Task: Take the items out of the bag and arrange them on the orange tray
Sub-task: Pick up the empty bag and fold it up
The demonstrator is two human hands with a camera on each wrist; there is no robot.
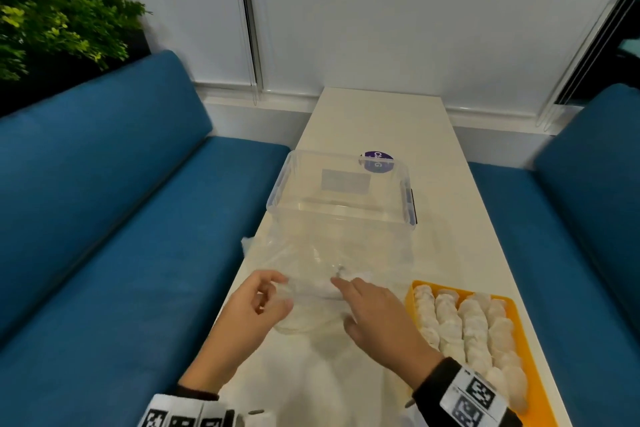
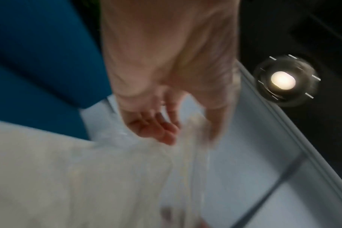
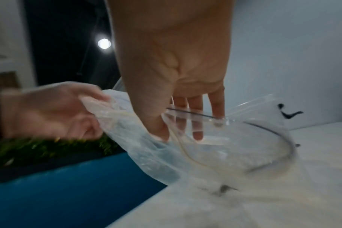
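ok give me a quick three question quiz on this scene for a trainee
1. True or false: the left hand grips the edge of the clear plastic zip bag.
2. Where do the right hand's fingers go? A) into the bag's mouth B) onto the orange tray
3. Fill in: the white dumplings lie in rows on the ___ rectangular tray.

Key: 1 true; 2 A; 3 orange.

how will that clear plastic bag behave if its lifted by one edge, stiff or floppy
Probably floppy: the bag already sags and wrinkles where the left hand pinches its edge. Likely very light, since little shows inside it beyond the right hand fingers reaching into its mouth. The thin glossy film may slip, so a firm pinch seems wise.
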